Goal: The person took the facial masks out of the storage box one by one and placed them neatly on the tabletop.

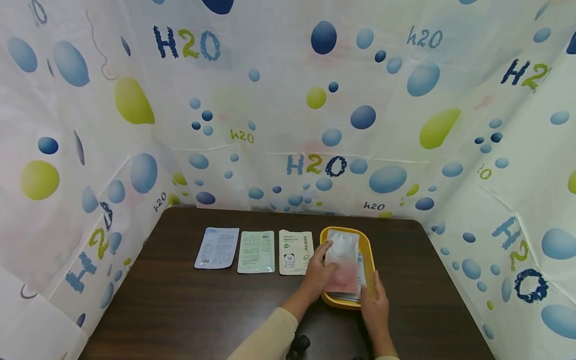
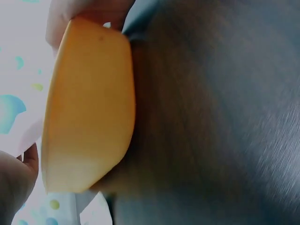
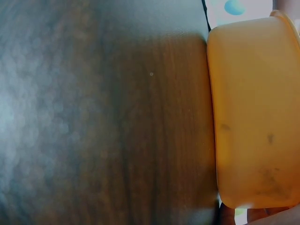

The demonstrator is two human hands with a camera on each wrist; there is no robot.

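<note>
A pink-and-white face mask packet (image 1: 343,260) lies over the yellow basket (image 1: 371,250), on top of other packets stacked inside. My left hand (image 1: 318,272) pinches its left edge, the thumb across the front. At the basket's near right side, my right hand (image 1: 375,305) grips the wall, fingers along the outside and thumb by the rim. In the left wrist view the basket's side (image 2: 89,108) fills the middle, with the left hand (image 2: 16,180) at the lower left. The right wrist view shows the basket's outer wall (image 3: 258,112) close up.
Left of the basket, three flat packets stand in a row on the dark wooden table (image 1: 180,310): a bluish one (image 1: 217,248), a pale green one (image 1: 256,252) and a cream one with a bear (image 1: 294,255). A printed curtain (image 1: 279,100) surrounds the table's back and sides.
</note>
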